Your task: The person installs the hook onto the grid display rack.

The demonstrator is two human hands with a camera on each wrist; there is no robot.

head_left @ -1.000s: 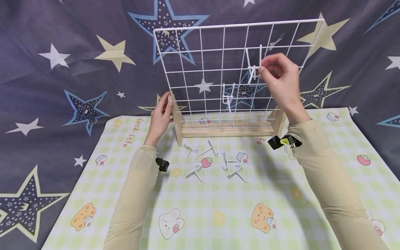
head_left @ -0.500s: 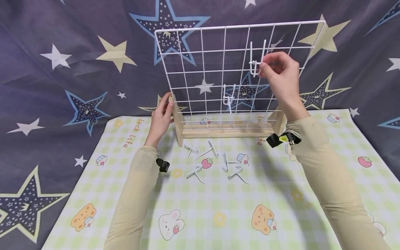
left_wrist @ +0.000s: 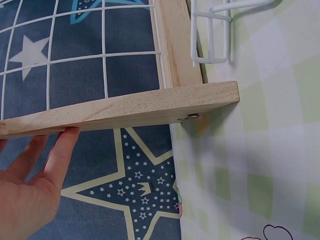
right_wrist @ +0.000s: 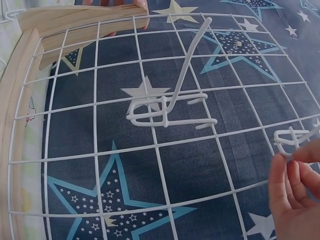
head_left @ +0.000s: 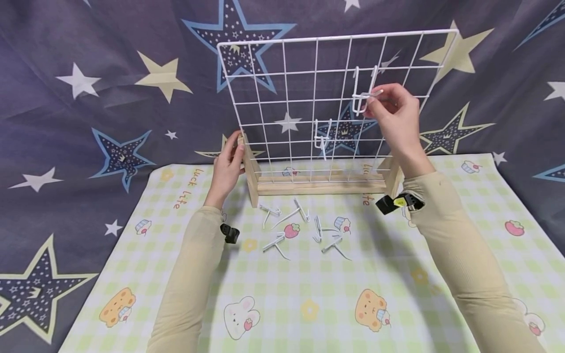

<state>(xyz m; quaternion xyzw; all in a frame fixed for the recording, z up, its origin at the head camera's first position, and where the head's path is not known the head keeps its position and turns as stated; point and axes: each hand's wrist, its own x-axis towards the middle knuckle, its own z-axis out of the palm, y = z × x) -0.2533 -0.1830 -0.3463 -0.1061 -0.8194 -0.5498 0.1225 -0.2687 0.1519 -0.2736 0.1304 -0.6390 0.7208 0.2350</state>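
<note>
My right hand [head_left: 397, 117] pinches a white wire hook [head_left: 355, 86] against the upper right part of a white wire grid [head_left: 300, 38]. The hook's two prongs point up and overlap a horizontal wire; its arm juts toward me beside my fingertips. In the right wrist view, that held hook [right_wrist: 284, 142] shows at the right edge. Another hook [right_wrist: 165, 112] hangs lower on the grid, near its middle. My left hand [head_left: 226, 166] grips the left wooden upright [head_left: 250, 181] of the stand, with fingers [left_wrist: 62, 152] against its outer face.
Several loose white hooks [head_left: 277, 241] lie on the checked tablecloth [head_left: 185, 274] in front of the stand's wooden base bar [head_left: 322, 187]. Behind the grid hangs a dark star-patterned cloth [head_left: 132, 29]. Part of one hook [left_wrist: 210, 37] lies close to the base.
The pinched hook has turned from tilted to nearly straight up, rising slightly and then coming down against the grid. My left hand keeps its hold on the upright.
</note>
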